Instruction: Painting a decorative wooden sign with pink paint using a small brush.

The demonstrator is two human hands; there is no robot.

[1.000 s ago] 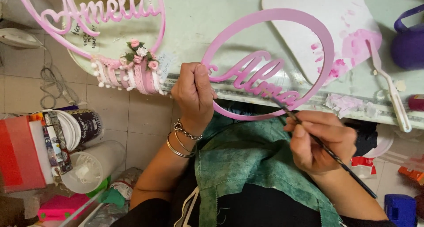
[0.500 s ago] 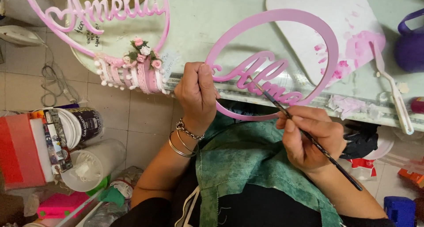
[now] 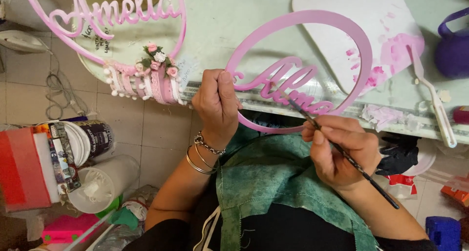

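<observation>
Smooth pink hoop [image 3: 359, 41], thin brush [image 3: 342, 152]
Left hand [image 3: 217, 104] clamps the hoop's rim; right hand [image 3: 339, 151] pinches the brush — bristles on cut-out lettering [image 3: 288, 87], overhanging the worktop [image 3: 244, 21] edge.

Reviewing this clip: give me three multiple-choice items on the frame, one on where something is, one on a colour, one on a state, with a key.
1. Where does the tip of the thin paintbrush rest?
A. on the white board
B. on the cursive lettering inside the pink hoop
C. in the purple jug

2. What colour is the hoop being held?
A. pink
B. green
C. black

3. How is that hoop held?
A. lying flat, untouched
B. hanging from a hook
C. gripped at its left side by the left hand

Key: 1 B, the bristles meet the lettering; 2 A, ring and letters are pink; 3 C, the left hand closes on the rim while the right hand holds the brush.
</observation>
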